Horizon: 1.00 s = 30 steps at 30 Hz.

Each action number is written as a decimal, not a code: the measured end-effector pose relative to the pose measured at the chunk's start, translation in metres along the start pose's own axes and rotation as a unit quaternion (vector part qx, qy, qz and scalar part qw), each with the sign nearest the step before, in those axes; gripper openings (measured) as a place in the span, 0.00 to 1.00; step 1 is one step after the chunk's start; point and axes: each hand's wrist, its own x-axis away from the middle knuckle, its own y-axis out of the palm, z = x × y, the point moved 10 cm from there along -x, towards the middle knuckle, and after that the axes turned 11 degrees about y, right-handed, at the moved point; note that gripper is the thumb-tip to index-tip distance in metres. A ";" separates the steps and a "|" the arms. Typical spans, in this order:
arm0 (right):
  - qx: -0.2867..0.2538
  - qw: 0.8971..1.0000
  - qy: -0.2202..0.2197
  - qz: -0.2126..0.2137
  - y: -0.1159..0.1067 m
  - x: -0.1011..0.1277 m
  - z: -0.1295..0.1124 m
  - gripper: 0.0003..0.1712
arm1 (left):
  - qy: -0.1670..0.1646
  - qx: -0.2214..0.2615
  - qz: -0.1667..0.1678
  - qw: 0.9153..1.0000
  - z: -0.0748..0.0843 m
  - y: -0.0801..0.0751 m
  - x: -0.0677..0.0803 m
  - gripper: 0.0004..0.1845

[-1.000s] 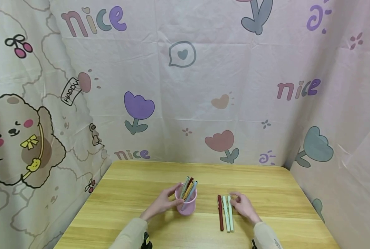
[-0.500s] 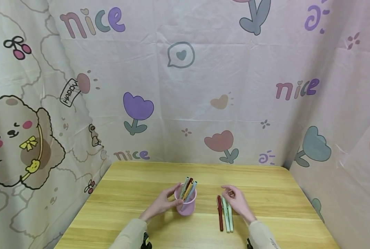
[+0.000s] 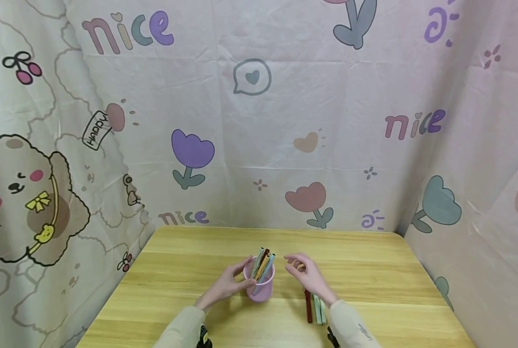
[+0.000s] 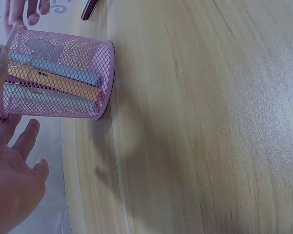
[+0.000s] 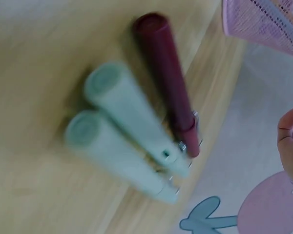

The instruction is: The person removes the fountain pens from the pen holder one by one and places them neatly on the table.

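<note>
My left hand (image 3: 228, 284) grips a pink mesh pen holder (image 3: 260, 294) by its upper part, thumb at the near side of the rim and fingers at the far side. The holder stands upright on the table. Several pens lean inside it, among them a yellow-orange pen (image 3: 263, 267) and a light blue pen (image 3: 270, 270). To the holder's right, my right hand (image 3: 309, 276) hovers with loosely bent fingers and nothing in them. Below that hand lie a dark red pen (image 5: 166, 73) and two pale green pens (image 5: 132, 114), side by side; in the head view its wrist partly covers them.
The light wooden table (image 3: 189, 246) ends at the back against a printed curtain (image 3: 250, 145). Another curtain with a bear (image 3: 28, 203) hangs along the left side.
My right hand has moved left from the pale green pens, across the dark red pen, toward the holder. The left hand and the holder have stayed in place.
</note>
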 end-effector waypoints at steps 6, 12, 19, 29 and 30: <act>0.016 1.000 -0.007 -0.014 0.015 -0.006 -0.013 0.21 | 0.007 0.002 -0.006 1.000 0.000 0.002 0.000 0.42; 0.009 1.000 0.002 0.002 0.019 -0.010 -0.016 0.19 | 0.017 0.002 -0.009 1.000 0.001 0.003 -0.001 0.41; 0.003 1.000 0.015 0.013 0.023 -0.016 -0.017 0.17 | 0.013 0.006 -0.007 1.000 -0.001 0.003 0.000 0.42; 0.010 1.000 0.026 0.006 0.032 -0.021 -0.016 0.16 | 0.019 0.008 -0.004 1.000 0.001 0.001 0.000 0.41; 0.008 0.999 0.030 0.006 0.032 -0.021 -0.015 0.16 | 0.020 0.008 -0.004 1.000 0.001 0.001 0.000 0.41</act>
